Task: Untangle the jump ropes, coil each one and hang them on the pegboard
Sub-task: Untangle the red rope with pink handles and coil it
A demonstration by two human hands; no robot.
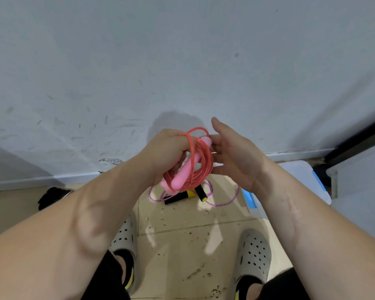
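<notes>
The left hand (167, 148) was curled round the red rope (204, 163), holding its loops as a coil in the air before the wall (182, 61). The pink handles (187, 169) ran through the coil, slanting from low left up toward the right hand (232, 156). That hand was open, its straight fingers touching the coil's right side, so it seemed better placed to take the upper handle end. Directly below lay the purple rope (221, 203), uncoiled on the floor (182, 234) near the wall's foot. No pegboard showed.
</notes>
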